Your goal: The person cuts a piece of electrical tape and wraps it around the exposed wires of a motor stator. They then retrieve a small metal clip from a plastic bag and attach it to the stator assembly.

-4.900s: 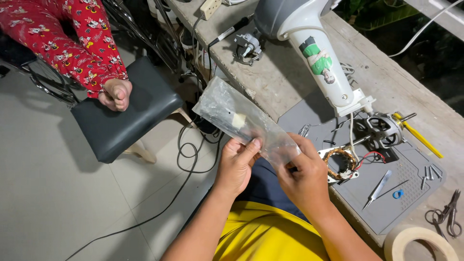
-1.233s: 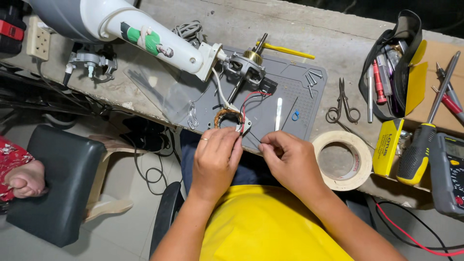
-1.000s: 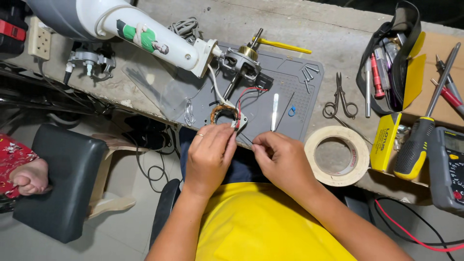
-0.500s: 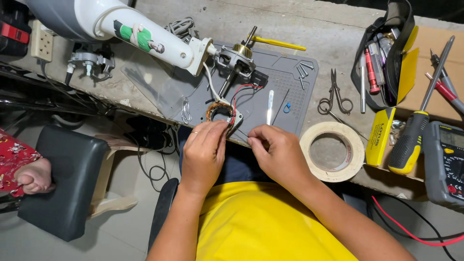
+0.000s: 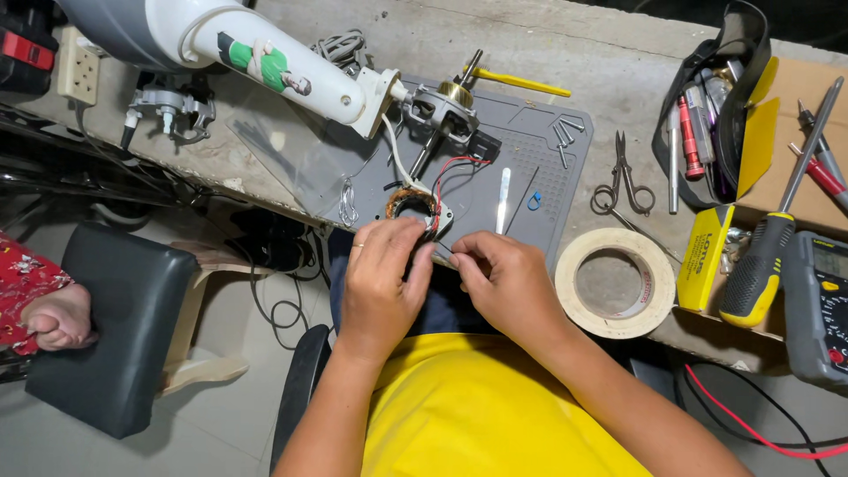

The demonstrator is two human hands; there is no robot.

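Two hands meet at mid-frame: the left hand [image 5: 382, 281] grips one copper-wound coil [image 5: 413, 207] on the grey mat's [image 5: 548, 168] near edge, the right hand [image 5: 505, 281] pinches its wire. One motor shaft [image 5: 446, 110] runs lower-left to upper-right.

I see a grey mat [image 5: 548, 150] on a pale grey concrete bench [image 5: 601, 53]. The coil [image 5: 413, 205] at my fingers is copper-brown in a white frame, with red and white wires running off it. The fan body [image 5: 265, 62] is white, shading to grey, with a green sticker. A yellow pencil [image 5: 521, 83] lies above the mat, and a small blue ring [image 5: 533, 200] sits on it. The tape roll [image 5: 616, 282] is cream. The screwdriver [image 5: 767, 265] has a black and yellow handle; the box [image 5: 799, 141] is brown with yellow flaps. My shirt [image 5: 495, 415] is plain yellow. The stool [image 5: 115, 336] is black, and the cloth [image 5: 22, 274] at far left is red with a white pattern.
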